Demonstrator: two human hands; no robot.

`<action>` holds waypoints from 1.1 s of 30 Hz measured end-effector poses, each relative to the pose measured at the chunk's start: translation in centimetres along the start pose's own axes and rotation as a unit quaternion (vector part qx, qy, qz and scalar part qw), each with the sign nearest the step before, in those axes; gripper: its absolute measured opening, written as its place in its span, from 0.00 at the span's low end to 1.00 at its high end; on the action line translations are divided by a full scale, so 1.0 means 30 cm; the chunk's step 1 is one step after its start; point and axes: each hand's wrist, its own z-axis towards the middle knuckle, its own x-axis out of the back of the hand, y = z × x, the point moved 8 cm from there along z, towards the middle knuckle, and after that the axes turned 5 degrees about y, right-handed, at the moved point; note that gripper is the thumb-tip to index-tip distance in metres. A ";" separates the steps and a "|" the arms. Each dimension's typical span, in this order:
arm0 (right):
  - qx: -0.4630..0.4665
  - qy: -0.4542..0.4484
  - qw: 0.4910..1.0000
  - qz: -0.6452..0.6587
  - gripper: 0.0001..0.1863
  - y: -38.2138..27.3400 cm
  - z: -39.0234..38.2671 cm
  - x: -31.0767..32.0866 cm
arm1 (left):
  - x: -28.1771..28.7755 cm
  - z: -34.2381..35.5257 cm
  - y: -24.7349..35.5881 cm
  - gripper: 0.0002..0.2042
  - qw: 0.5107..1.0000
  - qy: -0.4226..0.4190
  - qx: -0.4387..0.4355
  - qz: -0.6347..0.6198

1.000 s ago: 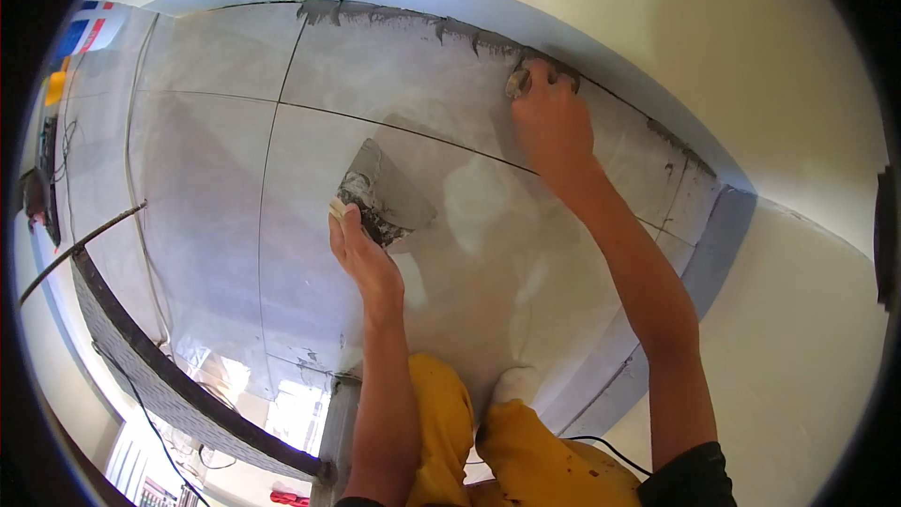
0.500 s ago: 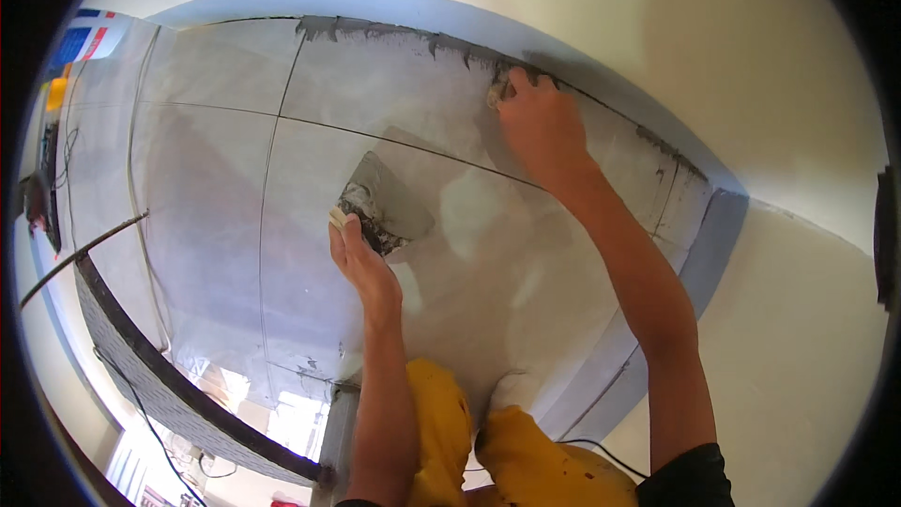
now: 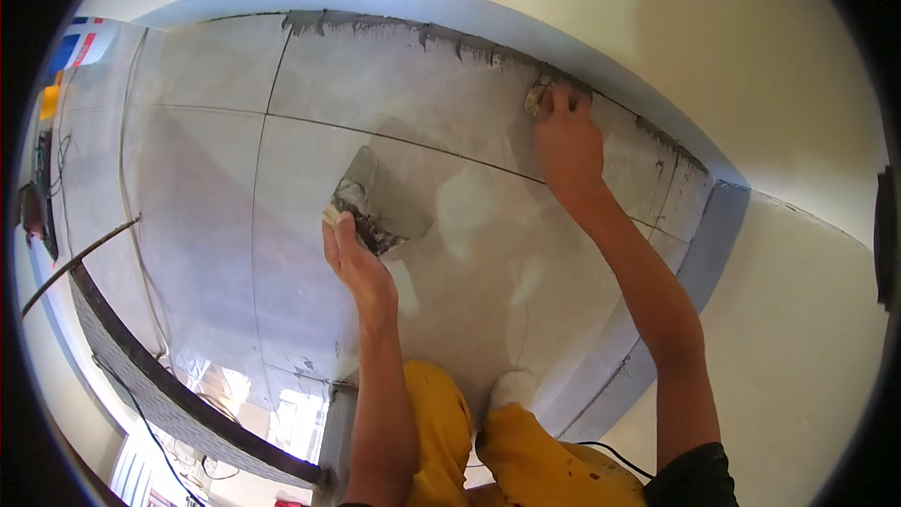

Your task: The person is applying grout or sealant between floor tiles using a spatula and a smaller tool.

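Note:
My left hand is wrapped around the pale handle of a broad grey trowel, held low over the tiles. Dark, wet-looking mortar clings to the trowel near my fingers. Farther out to the right, my right hand grips a small mortar-crusted scraper against the floor edge; its blade is mostly hidden by my fingers. A ragged band of grey mortar runs along the joint between the floor tiles and the bluish skirting.
A cream wall rises beyond the skirting. At lower left stands a grey panel with a dark curved edge, and a thin rod sticks out above it. Cables lie on the floor. My yellow-trousered knees are close by.
My right hand has slid to the right along the floor edge with the scraper. The left hand and trowel have barely moved.

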 end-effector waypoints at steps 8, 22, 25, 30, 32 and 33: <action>0.009 -0.094 0.927 0.363 0.14 0.052 -0.061 0.201 | -0.116 -0.088 -0.080 0.13 0.986 -0.125 0.111 -0.011; 0.112 0.057 0.908 0.400 0.18 0.045 -0.213 0.364 | -0.184 -0.159 0.057 0.08 0.980 -0.178 0.066 0.056; 0.189 0.027 0.887 0.420 0.19 -0.033 -0.167 0.415 | -0.174 -0.161 0.072 0.08 0.976 -0.165 0.011 0.143; 0.271 -0.055 0.888 0.366 0.19 -0.076 -0.196 0.398 | -0.146 -0.141 0.063 0.08 0.960 -0.109 -0.054 0.251; 0.237 -0.079 0.896 0.367 0.17 -0.020 -0.183 0.355 | -0.114 -0.130 0.066 0.08 0.985 -0.027 -0.021 0.168; 0.194 -0.089 0.921 0.326 0.17 0.020 -0.175 0.319 | -0.075 -0.126 0.057 0.08 0.994 0.058 0.016 0.088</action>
